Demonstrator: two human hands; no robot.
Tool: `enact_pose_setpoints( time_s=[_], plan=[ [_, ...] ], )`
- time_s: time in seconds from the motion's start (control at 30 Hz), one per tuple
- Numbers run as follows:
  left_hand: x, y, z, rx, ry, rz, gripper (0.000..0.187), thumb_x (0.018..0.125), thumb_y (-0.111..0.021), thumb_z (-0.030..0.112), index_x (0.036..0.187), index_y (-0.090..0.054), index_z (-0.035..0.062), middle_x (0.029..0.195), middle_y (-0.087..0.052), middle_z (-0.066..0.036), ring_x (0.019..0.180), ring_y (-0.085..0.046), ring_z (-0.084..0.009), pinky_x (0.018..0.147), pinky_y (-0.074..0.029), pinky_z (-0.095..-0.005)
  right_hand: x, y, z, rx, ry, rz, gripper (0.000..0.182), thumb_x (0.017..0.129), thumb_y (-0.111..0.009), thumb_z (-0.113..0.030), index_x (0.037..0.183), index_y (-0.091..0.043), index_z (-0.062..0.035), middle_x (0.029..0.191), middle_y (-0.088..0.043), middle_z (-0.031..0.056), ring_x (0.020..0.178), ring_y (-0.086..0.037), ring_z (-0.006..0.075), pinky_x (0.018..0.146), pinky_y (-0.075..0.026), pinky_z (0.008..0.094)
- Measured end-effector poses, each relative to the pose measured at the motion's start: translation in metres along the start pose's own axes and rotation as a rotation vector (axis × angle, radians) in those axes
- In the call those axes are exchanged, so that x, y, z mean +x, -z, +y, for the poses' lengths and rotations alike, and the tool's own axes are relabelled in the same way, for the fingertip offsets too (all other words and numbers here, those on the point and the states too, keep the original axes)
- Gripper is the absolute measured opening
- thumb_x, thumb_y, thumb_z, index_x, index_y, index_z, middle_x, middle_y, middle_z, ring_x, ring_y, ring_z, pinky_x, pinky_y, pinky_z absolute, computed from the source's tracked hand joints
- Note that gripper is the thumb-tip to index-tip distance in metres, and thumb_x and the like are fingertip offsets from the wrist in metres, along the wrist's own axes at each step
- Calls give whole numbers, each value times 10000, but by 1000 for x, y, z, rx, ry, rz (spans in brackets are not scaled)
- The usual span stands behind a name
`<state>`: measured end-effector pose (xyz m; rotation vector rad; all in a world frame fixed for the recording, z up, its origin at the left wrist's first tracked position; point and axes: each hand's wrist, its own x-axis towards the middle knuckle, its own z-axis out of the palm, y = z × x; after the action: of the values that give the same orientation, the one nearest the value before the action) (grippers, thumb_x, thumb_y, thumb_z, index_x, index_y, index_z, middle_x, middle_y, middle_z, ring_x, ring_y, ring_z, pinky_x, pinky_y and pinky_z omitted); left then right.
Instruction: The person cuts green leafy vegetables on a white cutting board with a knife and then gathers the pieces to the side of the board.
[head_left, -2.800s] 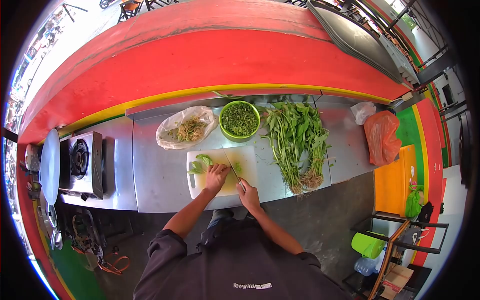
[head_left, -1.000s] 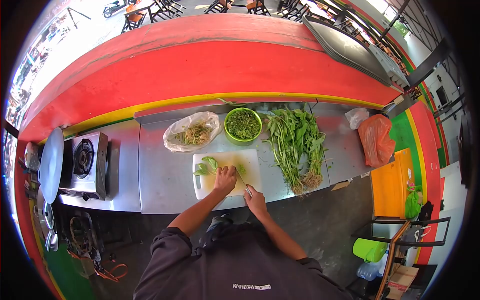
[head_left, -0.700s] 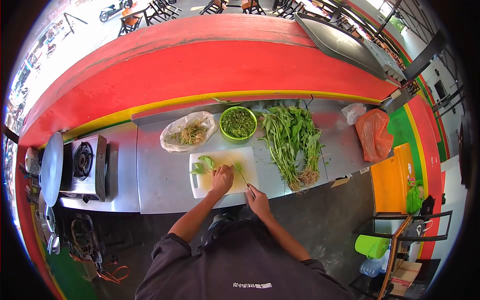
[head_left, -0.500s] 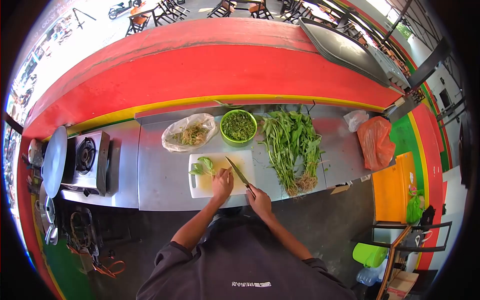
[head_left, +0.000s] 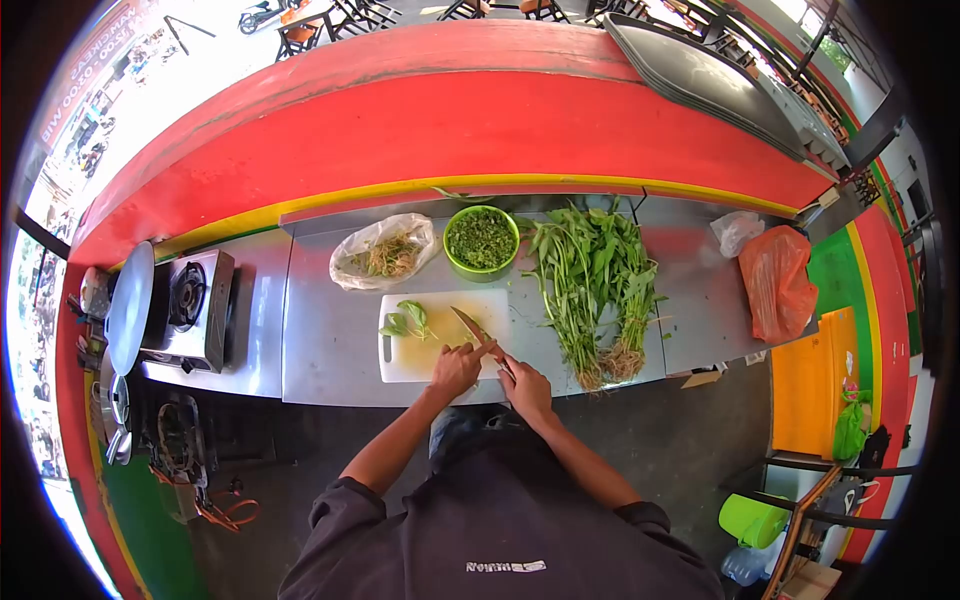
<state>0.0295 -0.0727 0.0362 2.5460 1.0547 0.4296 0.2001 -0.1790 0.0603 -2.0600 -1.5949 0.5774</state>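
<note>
My right hand (head_left: pixel 527 390) is closed round the handle of a kitchen knife (head_left: pixel 470 325), its blade angled up and left over the white cutting board (head_left: pixel 400 370). My left hand (head_left: pixel 458 368) is at the board's near edge, index finger stretched out to the blade near the handle; whether it touches is hard to tell. Nothing shows in that hand. Some leafy green sprigs (head_left: pixel 408 318) lie on the board's left half. Behind the board stand a green bowl (head_left: pixel 482 272) of chopped greens and a clear plastic bag (head_left: pixel 350 268) holding root trimmings.
Bunches of long-stemmed leafy greens (head_left: pixel 590 280) with roots lie right of the board. Farther right is an orange plastic bag (head_left: pixel 775 280). A gas stove (head_left: pixel 190 300) and a large wok-like pan (head_left: pixel 132 305) are on the left. A red wall (head_left: pixel 400 130) runs behind the steel counter (head_left: pixel 330 350).
My left hand has left the sprigs and moved right to the knife. The sprigs now lie loose on the board. The whole view has shifted slightly.
</note>
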Motion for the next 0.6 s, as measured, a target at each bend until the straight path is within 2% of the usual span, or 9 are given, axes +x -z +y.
enact_pose_setpoints(
  time_s=[0.1,0.27,0.37,0.47,0.53,0.6],
  plan=[
    [6,2,0,29,-6,-47,550,917,-605,139,1451,-595,270,865,-711,-81,763,-709,-276,739,-500,-475,-2,8,5,19,13,18,385,960,-683,-303,1302,-688,-128,928,-734,143,844,-717,368,740,-567,474],
    [12,-13,-15,-19,37,23,529,933,-586,161,1451,-600,271,840,-725,-93,731,-704,-293,746,-504,-488,-5,16,4,-6,27,45,371,962,-684,-310,1277,-707,-114,926,-736,140,833,-719,365,737,-569,475],
    [15,1,-16,-21,65,19,528,945,-572,170,1464,-589,265,849,-731,-107,730,-703,-298,757,-501,-495,-9,27,-1,9,-20,-14,404,960,-689,-339,1285,-706,-101,995,-752,165,877,-727,379,771,-578,476],
    [15,4,-21,-46,131,-25,517,954,-583,155,1465,-586,232,900,-748,-129,784,-716,-351,770,-531,-508,-17,31,-1,11,-11,-28,419,957,-692,-350,1286,-704,-91,1024,-754,172,900,-729,385,786,-580,475],
    [14,-2,-29,-157,127,27,493,962,-569,162,1454,-592,184,967,-757,-158,839,-720,-390,777,-560,-521,-22,34,-2,19,-20,-31,414,955,-701,-336,1283,-705,-84,1044,-754,175,918,-731,377,795,-582,465],
    [15,-7,-32,-189,156,91,474,966,-556,183,1437,-609,181,984,-756,-182,813,-718,-408,760,-571,-530,-23,38,-1,23,-22,-31,409,953,-706,-329,1278,-707,-81,1060,-755,177,927,-731,372,800,-583,459]
  ],
)
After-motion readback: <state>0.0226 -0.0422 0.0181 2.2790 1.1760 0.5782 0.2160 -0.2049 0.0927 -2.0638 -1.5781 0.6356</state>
